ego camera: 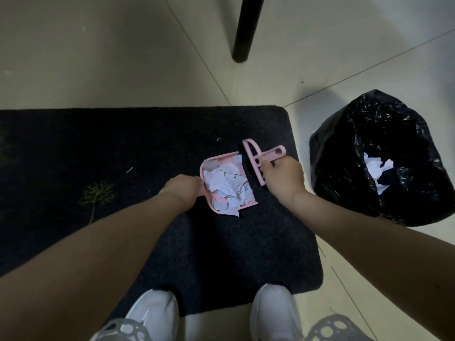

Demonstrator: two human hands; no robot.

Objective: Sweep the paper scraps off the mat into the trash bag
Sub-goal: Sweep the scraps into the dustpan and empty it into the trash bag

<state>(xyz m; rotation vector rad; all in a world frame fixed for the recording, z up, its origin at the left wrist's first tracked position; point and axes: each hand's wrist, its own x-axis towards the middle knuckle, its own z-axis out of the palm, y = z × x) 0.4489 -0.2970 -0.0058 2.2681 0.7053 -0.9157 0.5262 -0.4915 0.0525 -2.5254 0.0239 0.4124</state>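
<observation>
- Floor [110, 57]: pale tile with diagonal seams; carries everything listed below.
- Mat [98, 148]: dark, short pile, rounded corners, a small gold tree motif at its left. Lies flat on the floor; two white shoes [157, 313] stand at its near edge.
- Trash bag [384, 153]: black, thin and crinkly, standing open on the tile just right of the mat. Crumpled white paper already shows inside. Judged limp, with a mouth likely to fold shut if knocked.
- Post [246, 28]: black, upright, beyond the mat; probably a furniture leg.
- Dustpan [242, 193]: pink plastic, stiff and light, resting on the mat near its right edge, lip toward the brush. Best carried by its handle and kept level.
- Left hand [183, 187]: fingers closed around the dustpan handle, which it hides.
- Right hand [283, 175]: grip clenched on the brush handle.
- Brush [256, 161]: pink, small, head on the mat just right of the dustpan, handle pointing toward the trash bag.
- Paper scraps [226, 185]: torn white and squared bits heaped in the dustpan, one overhanging its near corner. Judged featherlight, quick to flutter out on a fast tilt. Two tiny white flecks [129, 170] lie loose on the mat, left of the dustpan.
</observation>
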